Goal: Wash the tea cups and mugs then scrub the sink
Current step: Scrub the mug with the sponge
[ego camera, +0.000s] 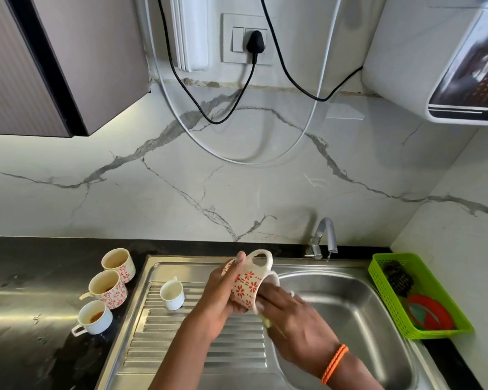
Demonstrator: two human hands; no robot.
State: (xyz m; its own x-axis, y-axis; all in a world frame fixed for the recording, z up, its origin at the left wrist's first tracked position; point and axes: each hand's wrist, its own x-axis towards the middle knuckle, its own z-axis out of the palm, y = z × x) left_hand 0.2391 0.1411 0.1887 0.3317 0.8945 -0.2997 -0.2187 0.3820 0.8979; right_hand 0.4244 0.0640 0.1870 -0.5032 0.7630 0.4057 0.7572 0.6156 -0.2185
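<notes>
Cup in hand: a cream ceramic mug with red flower print [247,284] is held tipped on its side above the seam between the ribbed drainboard and the basin, handle upward and mouth turned toward the right hand, so that drips would likely fall into the steel.
Left hand: the left hand [223,291] wraps the mug's base and side with curled fingers, a firm hold that seems meant to steady it against rubbing.
Right hand: the right hand [288,313] presses at the mug's mouth; a bit of pale yellow sponge [266,321] shows beneath the fingers, apparently pinched there, though how tightly I cannot tell.
Waiting cups: two more red-flowered cream cups [118,262] and a plain white cup with brown dregs [94,318] stand on the black stone counter [17,319] left of the sink, probably kept apart as unwashed.
Drainboard: a small white cup [172,294] stands upright on the ribs, inside looking clean.
Basin: the stainless steel sink [350,305] lies under a chrome tap [323,237]; no stream is visible.
Basket: a lime-green plastic basket [389,302] at the right rim holds a dark wire scourer [397,280], handy for the sink-scrubbing not yet begun.
</notes>
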